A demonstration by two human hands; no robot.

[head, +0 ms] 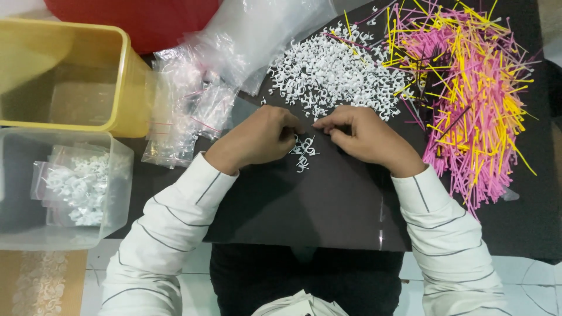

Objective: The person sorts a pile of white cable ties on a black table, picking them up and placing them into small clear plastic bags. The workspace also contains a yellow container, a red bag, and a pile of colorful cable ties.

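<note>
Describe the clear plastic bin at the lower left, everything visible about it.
The clear plastic bin is a see-through, box-shaped tub with rounded corners and a thick rim, standing upright and open-topped at the table's left edge, just below the yellow bin. Inside lie several small clear bags filled with white plastic clips. Neither hand touches it.

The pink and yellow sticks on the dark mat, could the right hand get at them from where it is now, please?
Probably yes. The right hand rests on the dark mat just beside the pink and yellow sticks, and nothing stands between them; only the white clips lie farther up, clear of that path.
</note>
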